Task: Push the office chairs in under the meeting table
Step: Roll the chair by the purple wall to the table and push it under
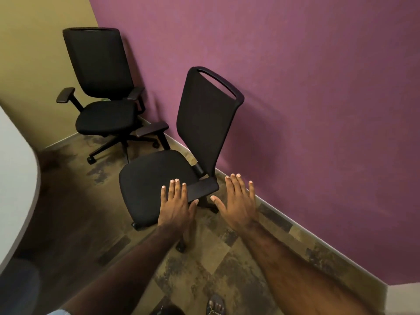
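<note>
Both hands reach out, fingers spread and holding nothing: the left hand [176,204] over the near office chair [156,178] at centre frame, the right hand [238,201] beside its armrest [202,188]. A second office chair [104,105] stands upper left; the table [16,178] edges the left.

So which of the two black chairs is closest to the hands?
The near chair, standing along the purple wall. The left hand is over its seat and the right hand is beside its armrest. The other chair sits back in the corner.

Two black office chairs, near [156,178] and far [102,105], in matt woven cloth; armrests look like smooth plastic; mottled brown floor [204,269].
</note>
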A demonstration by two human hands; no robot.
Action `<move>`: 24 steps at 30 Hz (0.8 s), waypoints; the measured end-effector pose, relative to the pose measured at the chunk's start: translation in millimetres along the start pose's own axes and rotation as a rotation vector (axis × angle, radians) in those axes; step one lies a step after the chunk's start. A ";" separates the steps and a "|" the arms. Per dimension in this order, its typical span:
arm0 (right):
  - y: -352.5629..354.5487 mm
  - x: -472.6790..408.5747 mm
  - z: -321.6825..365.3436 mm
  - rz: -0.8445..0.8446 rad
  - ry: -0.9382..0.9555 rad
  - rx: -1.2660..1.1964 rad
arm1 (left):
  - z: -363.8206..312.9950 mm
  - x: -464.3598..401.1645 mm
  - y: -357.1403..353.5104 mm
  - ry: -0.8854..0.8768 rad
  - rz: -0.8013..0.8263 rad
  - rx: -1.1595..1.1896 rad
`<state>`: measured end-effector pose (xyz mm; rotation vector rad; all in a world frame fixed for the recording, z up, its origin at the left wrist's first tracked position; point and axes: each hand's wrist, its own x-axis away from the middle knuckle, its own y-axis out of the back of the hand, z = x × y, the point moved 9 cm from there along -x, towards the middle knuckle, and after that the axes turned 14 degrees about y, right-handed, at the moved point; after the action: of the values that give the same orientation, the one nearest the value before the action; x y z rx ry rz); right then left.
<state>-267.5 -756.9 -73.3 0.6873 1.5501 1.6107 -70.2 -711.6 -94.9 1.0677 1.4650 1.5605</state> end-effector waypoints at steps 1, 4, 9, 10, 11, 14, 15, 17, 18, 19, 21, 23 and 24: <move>0.5 -8.0 -8.7 0.010 0.003 -0.001 | -6.0 -8.3 -0.3 0.007 0.005 0.004; 2.4 -30.4 -30.8 0.016 -0.005 -0.010 | -22.1 -31.2 -1.0 0.018 0.009 0.020; 2.7 -75.0 -57.9 0.011 0.008 -0.013 | -48.3 -78.7 -1.4 0.018 0.016 0.013; 3.1 -85.4 -62.9 -0.002 0.011 -0.008 | -54.7 -90.3 -0.7 0.015 0.013 0.022; 3.8 -96.6 -67.9 -0.013 0.015 -0.003 | -61.8 -102.3 0.4 0.010 0.012 0.037; 6.3 -134.9 -83.9 -0.042 0.024 0.014 | -85.0 -140.4 7.4 -0.018 -0.004 0.086; 8.6 -149.5 -90.0 -0.051 0.024 0.012 | -92.3 -154.3 11.1 -0.024 -0.005 0.102; 18.4 -179.8 -100.5 -0.105 0.033 0.006 | -104.4 -183.8 20.9 -0.021 -0.018 0.137; 25.6 -195.4 -104.1 -0.150 0.049 0.010 | -109.7 -199.3 26.8 -0.018 -0.031 0.158; 33.8 -210.9 -106.3 -0.204 0.072 0.015 | -114.5 -214.7 32.5 -0.016 -0.040 0.180; 52.2 -239.4 -107.4 -0.335 0.133 0.020 | -120.7 -242.7 42.3 -0.010 -0.050 0.218; 70.6 -264.4 -106.2 -0.464 0.196 0.020 | -123.5 -266.4 51.1 -0.010 -0.076 0.237; 79.1 -277.4 -105.9 -0.508 0.222 0.014 | -125.1 -277.2 54.6 -0.015 -0.086 0.233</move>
<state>-215.3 -1041.5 30.1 0.0993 1.7229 1.3181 -76.7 -1019.1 -65.3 1.1290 1.6901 1.3429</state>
